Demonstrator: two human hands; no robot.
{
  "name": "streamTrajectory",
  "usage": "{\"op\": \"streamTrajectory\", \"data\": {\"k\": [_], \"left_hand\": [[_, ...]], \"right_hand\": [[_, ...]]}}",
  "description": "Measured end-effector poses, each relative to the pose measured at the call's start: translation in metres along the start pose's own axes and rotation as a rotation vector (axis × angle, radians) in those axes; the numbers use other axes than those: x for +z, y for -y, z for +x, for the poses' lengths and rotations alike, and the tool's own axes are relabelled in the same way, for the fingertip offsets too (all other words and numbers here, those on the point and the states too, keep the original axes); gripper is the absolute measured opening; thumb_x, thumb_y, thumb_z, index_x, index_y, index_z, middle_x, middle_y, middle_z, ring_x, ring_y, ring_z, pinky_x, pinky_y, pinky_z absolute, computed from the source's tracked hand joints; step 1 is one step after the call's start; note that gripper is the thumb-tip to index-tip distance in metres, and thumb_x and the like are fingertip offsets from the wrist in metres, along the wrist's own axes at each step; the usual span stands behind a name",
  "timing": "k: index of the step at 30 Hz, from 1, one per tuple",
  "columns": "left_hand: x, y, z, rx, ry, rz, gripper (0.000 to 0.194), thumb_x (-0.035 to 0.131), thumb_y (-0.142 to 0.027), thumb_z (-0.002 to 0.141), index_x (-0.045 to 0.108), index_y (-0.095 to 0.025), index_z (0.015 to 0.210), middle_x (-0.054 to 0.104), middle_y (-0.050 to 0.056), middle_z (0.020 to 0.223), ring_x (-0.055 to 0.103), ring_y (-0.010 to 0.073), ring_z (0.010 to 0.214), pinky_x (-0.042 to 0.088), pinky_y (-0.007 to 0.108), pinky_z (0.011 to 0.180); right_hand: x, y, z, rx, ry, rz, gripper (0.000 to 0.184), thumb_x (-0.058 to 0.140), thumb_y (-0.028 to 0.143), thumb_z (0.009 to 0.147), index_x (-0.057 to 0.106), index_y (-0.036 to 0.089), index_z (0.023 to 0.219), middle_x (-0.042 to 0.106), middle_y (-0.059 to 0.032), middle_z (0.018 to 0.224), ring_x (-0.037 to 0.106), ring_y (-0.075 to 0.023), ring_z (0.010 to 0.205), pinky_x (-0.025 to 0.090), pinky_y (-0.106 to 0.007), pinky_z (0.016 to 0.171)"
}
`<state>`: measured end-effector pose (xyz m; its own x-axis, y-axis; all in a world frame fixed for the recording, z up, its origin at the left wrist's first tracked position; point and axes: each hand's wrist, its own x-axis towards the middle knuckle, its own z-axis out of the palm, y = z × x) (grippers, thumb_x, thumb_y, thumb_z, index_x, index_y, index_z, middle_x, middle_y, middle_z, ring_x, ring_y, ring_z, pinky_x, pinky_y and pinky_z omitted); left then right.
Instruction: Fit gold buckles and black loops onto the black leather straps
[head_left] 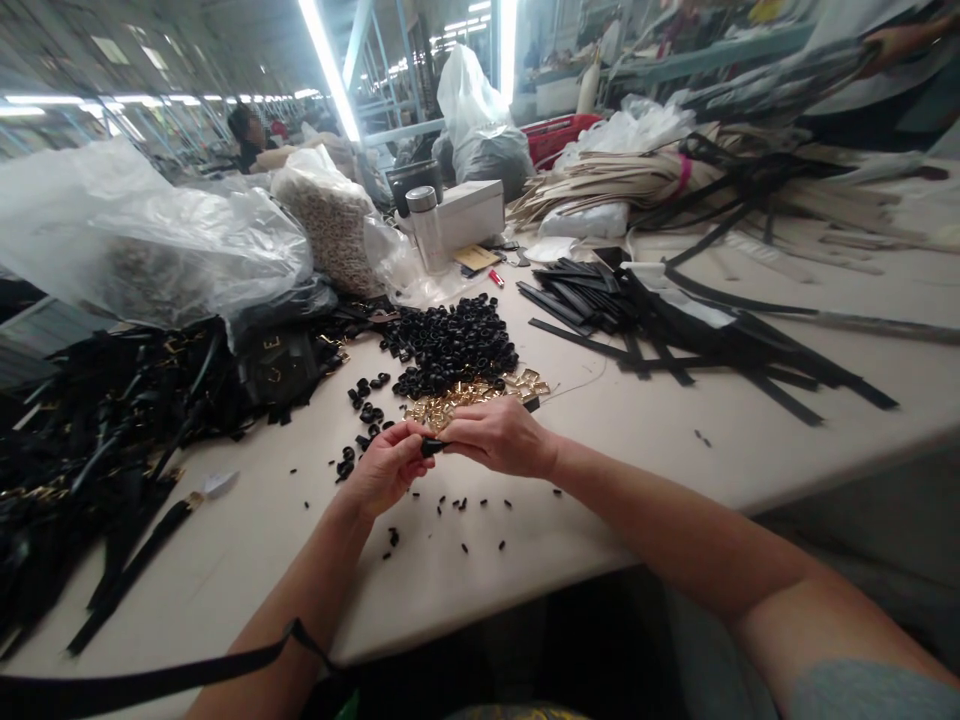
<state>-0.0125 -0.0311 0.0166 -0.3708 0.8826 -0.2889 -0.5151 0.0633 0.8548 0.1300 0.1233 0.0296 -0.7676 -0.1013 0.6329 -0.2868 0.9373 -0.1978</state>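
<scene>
My left hand (386, 466) and my right hand (499, 436) meet over the near part of the table, both closed. Between their fingertips they pinch a short black piece (433, 447), which looks like a strap end; most of it is covered by fingers. A dark squared end (531, 404) shows just beyond my right knuckles; whether that hand holds it I cannot tell. Right behind the hands lie gold metal buckles (442, 405) in a heap. Black loops (450, 340) are piled farther back, with several strays beside my left hand.
Tiny black bits (463, 503) are scattered near the front edge. Black straps with gold fittings (150, 400) heap up at left; cut black strips (637, 310) lie at right. A flask (426, 228), white box (472, 212) and plastic bags (210, 235) stand behind. A person (246, 135) is far back.
</scene>
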Motion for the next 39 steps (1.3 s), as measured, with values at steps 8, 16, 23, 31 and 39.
{"op": "streamTrajectory", "data": {"k": [8, 16, 23, 31, 39], "left_hand": [[0.005, 0.008, 0.003, -0.015, 0.012, -0.097, 0.043, 0.088, -0.039, 0.054, 0.060, -0.015, 0.075, 0.052, -0.005, 0.060, 0.043, 0.0005, 0.044, 0.037, 0.007, 0.040], [0.004, 0.004, 0.003, 0.044, -0.171, 0.006, 0.034, 0.088, -0.025, 0.055, 0.066, -0.014, 0.079, 0.065, 0.000, 0.070, 0.059, 0.0063, 0.056, 0.050, 0.013, 0.052], [0.009, 0.007, 0.001, 0.063, -0.150, 0.034, 0.031, 0.088, -0.023, 0.055, 0.068, -0.015, 0.078, 0.069, 0.001, 0.072, 0.063, 0.0086, 0.060, 0.052, 0.016, 0.058], [0.000, 0.000, 0.004, 0.178, -0.228, 0.061, 0.030, 0.086, -0.025, 0.057, 0.068, -0.015, 0.079, 0.068, 0.001, 0.074, 0.062, 0.0085, 0.059, 0.051, 0.018, 0.057], [0.010, 0.009, 0.002, 0.190, -0.157, 0.310, 0.030, 0.080, -0.034, 0.065, 0.064, -0.015, 0.082, 0.067, 0.002, 0.066, 0.062, 0.0124, 0.060, 0.049, 0.022, 0.058]], "right_hand": [[0.007, 0.007, 0.000, 0.024, -0.048, 0.003, 0.030, 0.043, 0.038, 0.098, 0.063, 0.020, 0.085, 0.058, 0.0010, 0.068, 0.050, -0.0088, 0.060, 0.031, -0.023, 0.056], [0.011, 0.004, -0.002, 0.146, -0.049, -0.052, 0.027, 0.047, 0.032, 0.096, 0.061, 0.018, 0.079, 0.060, 0.0005, 0.069, 0.052, -0.0093, 0.060, 0.030, -0.023, 0.055], [0.014, 0.002, -0.003, 0.152, -0.019, -0.060, 0.027, 0.047, 0.033, 0.096, 0.060, 0.017, 0.078, 0.061, 0.0000, 0.070, 0.053, -0.0098, 0.060, 0.029, -0.024, 0.055], [0.006, -0.009, -0.005, 0.321, 0.101, -0.012, 0.030, 0.046, 0.038, 0.095, 0.059, 0.018, 0.077, 0.064, -0.0013, 0.069, 0.055, -0.0117, 0.060, 0.027, -0.024, 0.056], [0.015, -0.009, -0.008, 0.284, 0.136, -0.020, 0.036, 0.040, 0.036, 0.097, 0.055, 0.017, 0.070, 0.061, -0.0011, 0.063, 0.051, -0.0109, 0.056, 0.026, -0.025, 0.056]]}}
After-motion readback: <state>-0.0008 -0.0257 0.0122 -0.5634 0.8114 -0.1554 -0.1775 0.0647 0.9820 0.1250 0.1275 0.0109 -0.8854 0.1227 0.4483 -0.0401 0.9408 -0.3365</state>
